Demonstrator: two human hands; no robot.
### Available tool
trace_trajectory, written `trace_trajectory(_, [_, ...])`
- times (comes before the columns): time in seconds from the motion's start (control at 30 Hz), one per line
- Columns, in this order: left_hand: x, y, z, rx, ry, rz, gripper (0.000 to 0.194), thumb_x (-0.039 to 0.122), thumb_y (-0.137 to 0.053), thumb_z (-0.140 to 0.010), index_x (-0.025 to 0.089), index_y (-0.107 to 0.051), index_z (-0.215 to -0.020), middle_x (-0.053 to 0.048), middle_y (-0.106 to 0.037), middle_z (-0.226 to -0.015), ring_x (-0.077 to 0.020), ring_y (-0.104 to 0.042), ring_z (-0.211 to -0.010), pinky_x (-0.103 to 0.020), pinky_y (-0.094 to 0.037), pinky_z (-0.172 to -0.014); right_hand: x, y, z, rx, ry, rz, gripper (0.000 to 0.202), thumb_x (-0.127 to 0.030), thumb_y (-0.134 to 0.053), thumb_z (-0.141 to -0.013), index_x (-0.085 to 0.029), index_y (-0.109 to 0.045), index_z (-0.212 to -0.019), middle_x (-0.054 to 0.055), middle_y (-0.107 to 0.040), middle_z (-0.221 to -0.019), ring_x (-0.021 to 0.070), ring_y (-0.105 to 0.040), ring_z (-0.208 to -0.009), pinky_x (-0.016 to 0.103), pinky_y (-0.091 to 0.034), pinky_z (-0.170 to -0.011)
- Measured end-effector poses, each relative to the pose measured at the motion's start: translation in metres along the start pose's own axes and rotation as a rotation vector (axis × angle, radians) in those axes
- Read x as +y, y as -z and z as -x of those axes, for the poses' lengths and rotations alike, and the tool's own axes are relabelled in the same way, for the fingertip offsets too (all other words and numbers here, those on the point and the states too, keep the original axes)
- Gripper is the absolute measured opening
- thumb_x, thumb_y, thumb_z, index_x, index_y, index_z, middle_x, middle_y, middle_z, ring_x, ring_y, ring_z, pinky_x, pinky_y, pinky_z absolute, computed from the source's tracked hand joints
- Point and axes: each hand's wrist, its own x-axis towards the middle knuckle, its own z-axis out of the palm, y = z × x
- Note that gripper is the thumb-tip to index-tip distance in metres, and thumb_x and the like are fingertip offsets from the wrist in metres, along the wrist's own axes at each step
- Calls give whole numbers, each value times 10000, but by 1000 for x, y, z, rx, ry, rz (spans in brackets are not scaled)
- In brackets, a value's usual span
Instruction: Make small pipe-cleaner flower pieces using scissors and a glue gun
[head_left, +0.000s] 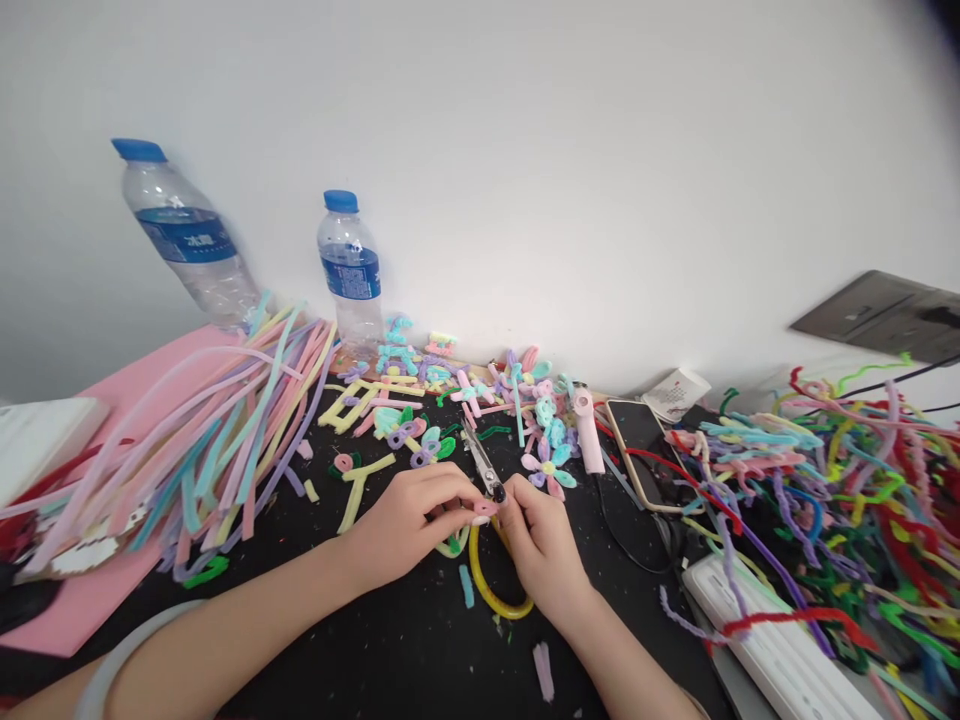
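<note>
A small curled piece of pink pipe cleaner is pinched between the fingertips of my left hand. My right hand is closed at the same piece, its thumb and finger meeting the piece's right end. Beneath both hands lies a pair of scissors, blades pointing away from me, with a yellow handle loop showing between my wrists. Part of the scissors is hidden by my fingers. Close by are a short blue offcut, a lilac offcut and a yellow Y-shaped piece.
Finished pipe-cleaner flowers lie beyond my hands. Pastel pipe cleaners pile up on the left, a colourful tangle on the right. Two water bottles stand by the wall. A phone, pink handheld device and white power strip sit rightward.
</note>
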Motion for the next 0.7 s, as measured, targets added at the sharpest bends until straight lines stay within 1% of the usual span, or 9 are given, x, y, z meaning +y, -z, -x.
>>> trace_trajectory(0.1, [-1,0,0,32,-39,-16,171,261,-529,-878,190,-685,-872,-56,-641,-830,-159,-577,-744,-240,-444,-675,-1,1,0,10,12,43,296,-249,-360,-928,-212,-317,-637,-49,-338,-564,111,-318,-510,248,-249,-491])
trace_trajectory(0.17, [-3,-1,0,51,-37,-3,165,256,-540,-871,195,-692,-859,-50,-645,-819,-159,-582,-747,-239,-447,-682,-2,1,-1,4,13,43,287,-244,-363,-925,-208,-335,-642,-45,-357,-574,112,-334,-520,243,-260,-501])
trace_trajectory(0.3, [-7,-5,0,39,115,117,197,328,-556,-855,183,-688,-852,-47,-618,-808,-140,-575,-659,-205,-439,-547,0,0,0,27,-1,43,280,-257,-363,-933,-205,-359,-658,-49,-346,-578,111,-342,-529,232,-271,-514])
trace_trajectory(0.37, [-7,-6,0,18,140,115,241,348,-525,-870,170,-679,-820,-45,-597,-779,-132,-561,-626,-206,-429,-533,0,0,0,26,-11,50,272,-255,-369,-932,-204,-368,-664,-49,-347,-581,111,-345,-534,232,-272,-520])
trace_trajectory(0.43, [-6,-7,0,10,101,59,271,329,-489,-892,160,-669,-779,-41,-580,-747,-125,-545,-609,-212,-419,-548,1,-1,0,7,-21,41,263,-244,-377,-926,-204,-368,-666,-49,-358,-583,111,-344,-536,234,-271,-520])
trace_trajectory(0.53, [-4,-5,1,19,5,-20,256,267,-468,-906,155,-653,-767,-39,-577,-739,-127,-544,-646,-222,-418,-608,2,-2,0,-23,-45,-15,266,-241,-382,-921,-207,-349,-660,-49,-354,-586,110,-327,-533,235,-256,-500])
trace_trajectory(0.63, [-4,-5,1,34,-76,-65,230,226,-462,-912,154,-644,-791,-41,-589,-752,-132,-553,-692,-226,-423,-656,2,-1,0,-20,-60,-67,288,-257,-380,-928,-206,-336,-648,-53,-321,-585,107,-304,-536,236,-238,-491])
trace_trajectory(0.7, [-6,-5,2,54,-129,-91,212,205,-452,-917,156,-643,-838,-46,-602,-788,-133,-559,-721,-225,-427,-673,2,-1,0,-9,-67,-102,291,-280,-392,-932,-199,-364,-654,-54,-317,-590,103,-301,-543,236,-235,-498])
